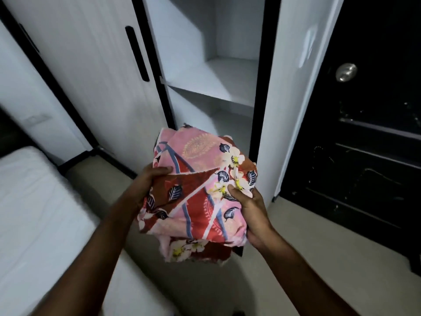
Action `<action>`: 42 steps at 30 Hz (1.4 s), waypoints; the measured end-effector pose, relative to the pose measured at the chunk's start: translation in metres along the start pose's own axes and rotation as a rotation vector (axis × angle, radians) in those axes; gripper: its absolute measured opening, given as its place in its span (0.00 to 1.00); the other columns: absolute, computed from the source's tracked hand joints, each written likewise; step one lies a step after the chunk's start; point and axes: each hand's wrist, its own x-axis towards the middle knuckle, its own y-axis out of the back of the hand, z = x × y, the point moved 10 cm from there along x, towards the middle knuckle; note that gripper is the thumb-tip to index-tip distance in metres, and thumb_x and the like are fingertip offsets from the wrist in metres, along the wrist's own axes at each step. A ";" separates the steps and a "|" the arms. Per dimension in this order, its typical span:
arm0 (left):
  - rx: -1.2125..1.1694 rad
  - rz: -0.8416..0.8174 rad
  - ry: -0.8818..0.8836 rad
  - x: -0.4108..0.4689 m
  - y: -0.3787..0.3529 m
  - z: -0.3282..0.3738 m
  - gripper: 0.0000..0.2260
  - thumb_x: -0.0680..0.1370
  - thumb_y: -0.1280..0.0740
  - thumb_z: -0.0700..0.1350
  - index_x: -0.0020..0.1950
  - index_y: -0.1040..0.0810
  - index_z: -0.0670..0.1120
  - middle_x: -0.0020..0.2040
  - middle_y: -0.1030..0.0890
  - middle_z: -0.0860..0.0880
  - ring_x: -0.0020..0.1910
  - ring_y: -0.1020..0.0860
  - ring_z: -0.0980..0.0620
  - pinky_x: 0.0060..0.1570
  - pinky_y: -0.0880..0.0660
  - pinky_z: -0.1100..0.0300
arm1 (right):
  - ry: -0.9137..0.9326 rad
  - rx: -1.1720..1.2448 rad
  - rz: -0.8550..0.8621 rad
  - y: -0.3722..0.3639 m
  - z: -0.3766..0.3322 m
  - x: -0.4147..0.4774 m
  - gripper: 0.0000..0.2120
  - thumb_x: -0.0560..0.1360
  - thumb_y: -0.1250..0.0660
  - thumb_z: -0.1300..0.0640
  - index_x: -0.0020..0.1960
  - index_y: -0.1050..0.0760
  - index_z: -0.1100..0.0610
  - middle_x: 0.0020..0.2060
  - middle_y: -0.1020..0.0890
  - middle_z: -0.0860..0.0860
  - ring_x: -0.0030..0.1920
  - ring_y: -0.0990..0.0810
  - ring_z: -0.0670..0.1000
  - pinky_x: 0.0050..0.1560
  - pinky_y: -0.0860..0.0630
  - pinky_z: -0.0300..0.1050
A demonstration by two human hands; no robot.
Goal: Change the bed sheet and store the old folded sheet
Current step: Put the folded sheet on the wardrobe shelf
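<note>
Two hands (145,185) on folded sheet (196,190), wardrobe shelf (216,80) bare

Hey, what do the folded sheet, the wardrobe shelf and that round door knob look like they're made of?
Folded sheet: thin woven cloth, probably cotton, matte; it creases softly in both hands.
Wardrobe shelf: likely laminated board, smooth white, with flat square edges.
Door knob: looks like brushed metal, with a silvery sheen.

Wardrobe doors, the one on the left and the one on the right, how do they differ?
The left door is shut and faces the camera, showing a long black handle. The right door is swung open, and no handle shows on it. The left door stands beside the opening; the right door stands between the shelf and the black door. Both are white.
</note>
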 end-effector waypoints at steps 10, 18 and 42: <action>0.025 0.007 -0.059 0.150 -0.002 0.172 0.09 0.78 0.36 0.42 0.51 0.17 0.42 0.41 0.15 0.42 0.34 0.17 0.44 0.39 0.18 0.54 | 0.204 0.098 0.002 -0.105 -0.122 0.166 0.25 0.65 0.23 0.55 0.62 0.19 0.54 0.56 0.15 0.57 0.58 0.17 0.62 0.63 0.25 0.67; 0.097 -0.023 -0.180 0.239 -0.019 0.301 0.09 0.79 0.37 0.41 0.47 0.17 0.41 0.38 0.15 0.44 0.33 0.17 0.47 0.40 0.18 0.57 | 0.304 0.288 -0.015 -0.167 -0.216 0.254 0.18 0.71 0.29 0.64 0.61 0.20 0.62 0.54 0.15 0.62 0.55 0.17 0.65 0.60 0.23 0.66; 0.502 -0.398 -0.048 0.605 -0.164 0.274 0.11 0.79 0.31 0.49 0.49 0.19 0.40 0.26 0.19 0.48 0.24 0.21 0.54 0.27 0.25 0.64 | 0.257 -0.267 0.592 -0.028 -0.318 0.441 0.24 0.75 0.30 0.45 0.64 0.22 0.60 0.57 0.16 0.61 0.52 0.16 0.58 0.59 0.21 0.53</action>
